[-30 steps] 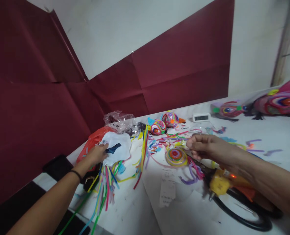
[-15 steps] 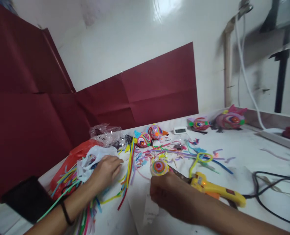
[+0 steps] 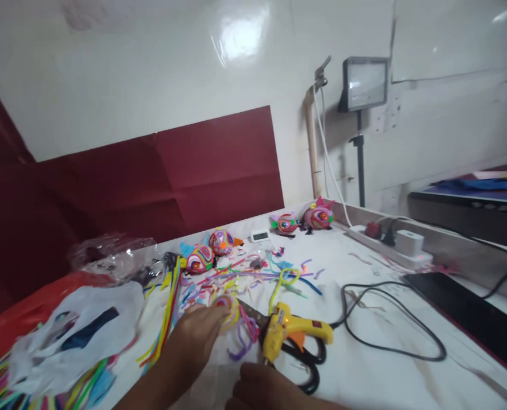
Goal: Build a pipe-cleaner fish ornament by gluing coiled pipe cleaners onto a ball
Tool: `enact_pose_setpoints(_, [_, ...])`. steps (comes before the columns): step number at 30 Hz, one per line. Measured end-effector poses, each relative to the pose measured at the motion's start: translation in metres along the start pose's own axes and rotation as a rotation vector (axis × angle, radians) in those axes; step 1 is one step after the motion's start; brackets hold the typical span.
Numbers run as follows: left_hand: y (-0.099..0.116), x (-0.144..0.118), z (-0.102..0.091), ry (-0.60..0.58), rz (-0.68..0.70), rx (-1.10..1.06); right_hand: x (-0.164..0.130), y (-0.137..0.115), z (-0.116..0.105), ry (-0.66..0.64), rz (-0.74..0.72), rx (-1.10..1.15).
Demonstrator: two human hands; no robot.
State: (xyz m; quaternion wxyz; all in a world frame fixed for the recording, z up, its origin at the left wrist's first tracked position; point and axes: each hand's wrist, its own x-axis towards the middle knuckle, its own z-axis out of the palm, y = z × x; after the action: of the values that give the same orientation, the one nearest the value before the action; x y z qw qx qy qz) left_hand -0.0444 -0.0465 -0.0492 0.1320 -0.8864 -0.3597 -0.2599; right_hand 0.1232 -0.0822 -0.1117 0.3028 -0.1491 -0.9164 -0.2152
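My left hand (image 3: 196, 339) reaches across the white table (image 3: 377, 376), fingertips against a coiled multicolour pipe-cleaner disc (image 3: 227, 303); whether it grips the disc is unclear. My right hand (image 3: 270, 392) shows only its curled knuckles at the bottom edge, just below a yellow glue gun (image 3: 290, 329) that lies on the table. Black-handled scissors (image 3: 310, 364) lie under the gun. Purple pipe-cleaner pieces (image 3: 241, 344) curl between hand and gun.
A white plastic bag (image 3: 78, 330), red bag (image 3: 27, 310) and clear bag (image 3: 108, 256) sit left, with long pipe cleaners (image 3: 170, 299). Pipe-cleaner fish figures (image 3: 200, 259) and a small clock (image 3: 261, 234) stand behind. A black cable (image 3: 390, 319), power strip (image 3: 390, 245) and dark tablet (image 3: 462, 310) lie right.
The view swung right. My left hand left the white bag and came to the coiled disc. My right hand drew back toward me, below the glue gun.
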Motion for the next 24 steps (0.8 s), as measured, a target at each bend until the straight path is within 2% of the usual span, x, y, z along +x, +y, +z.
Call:
enact_pose_setpoints(2, [-0.008, 0.003, 0.013, 0.091, -0.106, -0.069, 0.002, 0.009, -0.004, 0.020, 0.020, -0.031])
enact_pose_setpoints(4, [-0.016, 0.003, 0.021, 0.183, -0.271, -0.122, 0.003, 0.017, -0.005, 0.041, 0.039, -0.056])
enact_pose_setpoints(7, [-0.028, -0.002, 0.029, 0.274, -0.464, -0.174, -0.002, 0.025, 0.000, 0.092, 0.039, -0.076])
enact_pose_setpoints(11, [-0.041, -0.019, 0.041, 0.315, -0.514, -0.205, -0.015, 0.027, 0.017, 0.155, 0.019, -0.058])
enact_pose_setpoints(15, [-0.049, -0.030, 0.051, 0.360, -0.631, -0.227, -0.022, 0.022, 0.033, 0.309, 0.084, -0.059])
enact_pose_setpoints(18, [-0.057, -0.031, 0.051, 0.354, -0.741, -0.246, -0.020, 0.020, 0.035, 0.341, 0.123, -0.049])
enact_pose_setpoints(21, [-0.069, -0.029, 0.042, 0.337, -0.823, -0.140, -0.018, 0.023, 0.024, 0.340, 0.097, -0.056])
enact_pose_setpoints(23, [-0.079, -0.026, 0.034, 0.318, -0.866, -0.018, -0.020, 0.024, 0.011, 0.274, 0.040, -0.046])
enact_pose_setpoints(24, [-0.084, -0.024, 0.030, 0.303, -0.887, 0.023, -0.021, 0.024, 0.004, 0.185, 0.003, -0.038])
